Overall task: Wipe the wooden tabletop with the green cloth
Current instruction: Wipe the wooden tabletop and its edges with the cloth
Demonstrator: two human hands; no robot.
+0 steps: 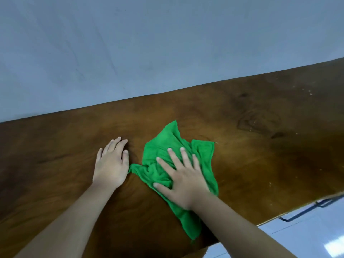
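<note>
A crumpled green cloth [167,146] lies on the dark brown wooden tabletop [260,146], near its middle. My right hand [184,181] presses flat on the cloth with fingers spread, covering its centre. My left hand [111,164] rests palm down on the bare wood just left of the cloth, fingers together, holding nothing. The cloth's left corner nearly touches my left hand.
A pale grey wall [149,43] runs along the table's far edge. Pale specks dot the wood at the far right [305,90]. At the lower right the table's near edge gives way to a light tiled floor [307,235], with a thin metal bar [301,213] under the edge.
</note>
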